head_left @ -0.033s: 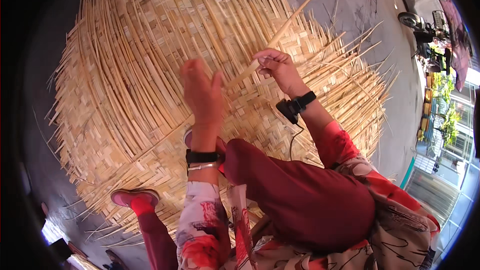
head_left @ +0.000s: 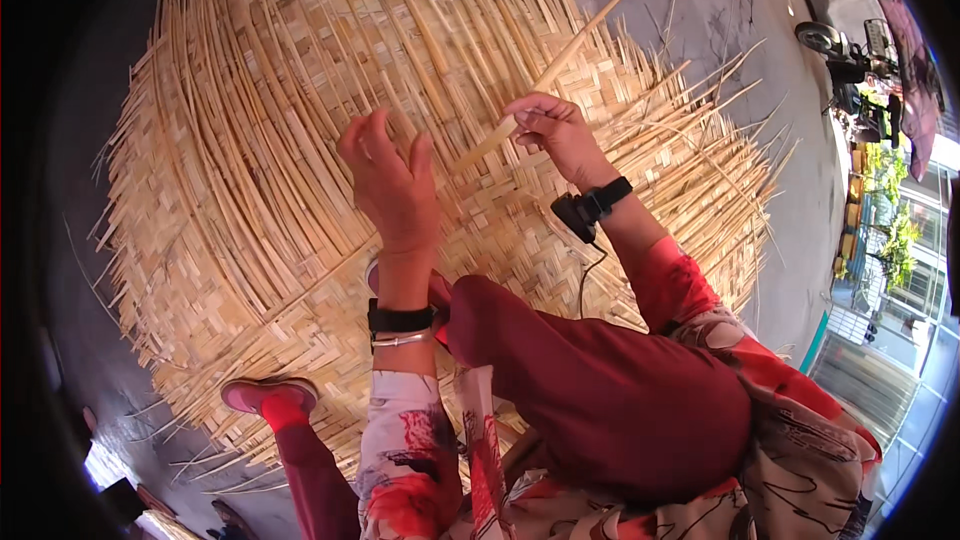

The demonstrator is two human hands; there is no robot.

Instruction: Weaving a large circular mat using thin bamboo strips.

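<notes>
A large mat of woven bamboo strips (head_left: 330, 305) lies beneath me, its long loose ends fringing the sides. Between the fingertips and thumb of my right hand (head_left: 562, 138) is a flat pale bamboo strip (head_left: 578, 38). It slants from upper right to lower left, its lower end near the weave between my hands. My left hand (head_left: 392, 180) hovers over the mat to the left of that end, fingers bent and thumb apart, with nothing visible in it. Whether the strip's lower end touches the mat I cannot tell.
My shoe (head_left: 270, 396) rests on the mat's near left part, and my bent knee (head_left: 480, 305) rises close behind my left wrist. A cable (head_left: 588, 280) hangs from the device on my right wrist. Grey floor (head_left: 800, 180) surrounds the mat; a parked motorbike (head_left: 850, 55) stands far right.
My left hand has shifted slightly left, and its fingers and thumb have spread. The right hand keeps its pinch on the strip, whose upper end has tipped a little up and right.
</notes>
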